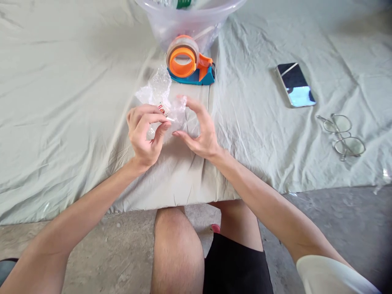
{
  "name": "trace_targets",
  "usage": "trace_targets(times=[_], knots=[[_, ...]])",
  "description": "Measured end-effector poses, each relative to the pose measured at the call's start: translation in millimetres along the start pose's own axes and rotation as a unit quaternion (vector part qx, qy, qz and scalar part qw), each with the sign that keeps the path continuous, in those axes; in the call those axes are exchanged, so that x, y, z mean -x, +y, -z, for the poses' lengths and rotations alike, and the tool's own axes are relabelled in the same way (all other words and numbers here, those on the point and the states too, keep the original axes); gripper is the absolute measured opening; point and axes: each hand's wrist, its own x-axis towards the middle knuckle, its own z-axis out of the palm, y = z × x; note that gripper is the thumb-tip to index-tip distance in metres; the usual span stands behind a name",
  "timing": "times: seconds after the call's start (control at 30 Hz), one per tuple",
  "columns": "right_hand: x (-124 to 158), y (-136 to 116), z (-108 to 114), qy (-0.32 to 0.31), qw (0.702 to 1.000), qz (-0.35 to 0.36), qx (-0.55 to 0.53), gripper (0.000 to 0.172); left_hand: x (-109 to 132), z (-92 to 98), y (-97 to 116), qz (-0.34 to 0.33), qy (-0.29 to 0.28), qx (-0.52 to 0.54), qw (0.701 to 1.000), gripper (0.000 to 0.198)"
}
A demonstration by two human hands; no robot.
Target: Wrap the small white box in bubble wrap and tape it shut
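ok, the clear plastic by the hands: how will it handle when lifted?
Likely floppy: the clear plastic is crumpled and creased, so it should sag or fold rather than hold shape. Probably light for its bulk, since it looks like thin, see-through film. Its glossy highlights suggest it may be a bit slippery.

A single head-worn camera looks forward and steeply down from the person's side of the tape dispenser (193, 61). It is close enough to take in both hands (148, 136) just before the dispenser and, nearer the lens, the legs (179, 245); the tub (159, 22) behind the dispenser is cut by the top edge.
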Motion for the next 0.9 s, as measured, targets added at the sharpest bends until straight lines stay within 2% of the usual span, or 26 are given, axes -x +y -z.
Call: trace_targets(times=[0.1, 0.13, 0.27, 0.37, 0.47, 0.53, 0.63, 0.7, 0.73, 0.8, 0.83, 0.9], knots=[[1, 2, -2, -0.002, 1.0, 0.012, 0.023, 0.022, 2, -0.4, 1, -0.034, -0.005, 0.004, 0.999, 0.022], [1, 3, -3, 0.003, 0.999, 0.006, 0.032, 0.016, 3, -0.1, 2, -0.039, -0.004, 0.007, 0.999, 0.022], [2, 8, -4, 0.007, 0.997, -0.024, 0.067, 0.02, 5, 4.2, 7, -0.043, 0.012, 0.007, 0.999, 0.028], [1, 6, -1, -0.013, 0.991, -0.095, 0.094, 0.015, 4, 8.2, 10, -0.09, 0.031, -0.029, 0.995, 0.033], [-1, -3, 5, -0.044, 0.981, -0.165, 0.096, 0.028, 1, 8.1, 11, -0.17, 0.035, -0.065, 0.983, 0.035], [-2, -10, 10, -0.038, 0.984, -0.156, 0.08, 0.043, -2, 6.6, 11, -0.199, 0.039, -0.083, 0.976, 0.033], [-4, -18, 14, 0.027, 0.991, -0.109, 0.067, 0.058, -6, 6.8, 8, -0.233, 0.032, -0.135, 0.962, 0.029], [-4, -20, 16, 0.069, 0.995, -0.033, 0.066, 0.066, -7, 9.5, 6, -0.272, 0.016, -0.167, 0.948, 0.029], [-4, -20, 16, 0.066, 0.995, 0.014, 0.071, 0.07, -5, 11.6, 4, -0.286, 0.002, -0.171, 0.943, 0.028], [-3, -21, 17, 0.017, 0.992, 0.078, 0.094, 0.074, -1, 16.2, -3, -0.299, -0.035, -0.151, 0.942, 0.03], [-2, -21, 18, -0.026, 0.99, 0.08, 0.111, 0.074, 2, 18.5, -7, -0.294, -0.057, -0.128, 0.946, 0.032], [-2, -23, 20, -0.121, 0.982, 0.036, 0.138, 0.066, 8, 22.7, -17, -0.253, -0.113, -0.081, 0.957, 0.043]])
